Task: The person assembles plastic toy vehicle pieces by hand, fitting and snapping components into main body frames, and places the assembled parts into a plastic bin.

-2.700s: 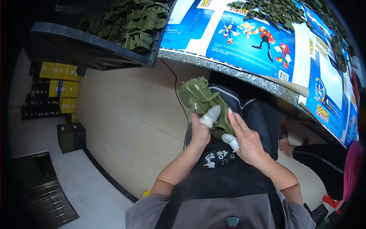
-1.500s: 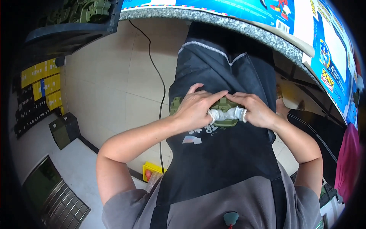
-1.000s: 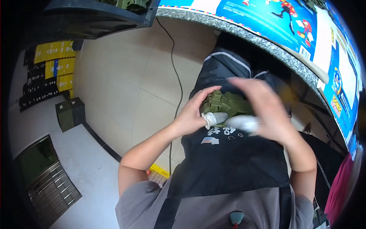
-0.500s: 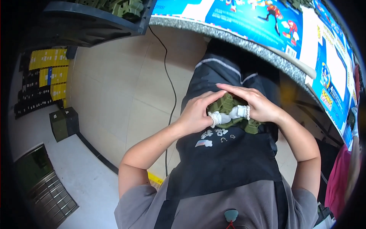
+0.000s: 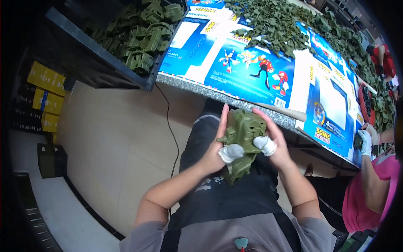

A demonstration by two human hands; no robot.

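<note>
head view: both hands (image 5: 218, 153) on green toy part (image 5: 243, 138)

Matt olive plastic toy part (image 5: 242, 143); glossy printed cardboard (image 5: 252, 71); seemingly speckled stone table edge (image 5: 189, 86).

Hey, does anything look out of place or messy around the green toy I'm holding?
Nothing looks damaged. Both hands hold the green toy intact. Loose green parts lie heaped across the table.

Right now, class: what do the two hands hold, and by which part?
Both hands, left and right, hold one green plastic toy part by its opposite sides, taped thumbs pressing its front.
</note>
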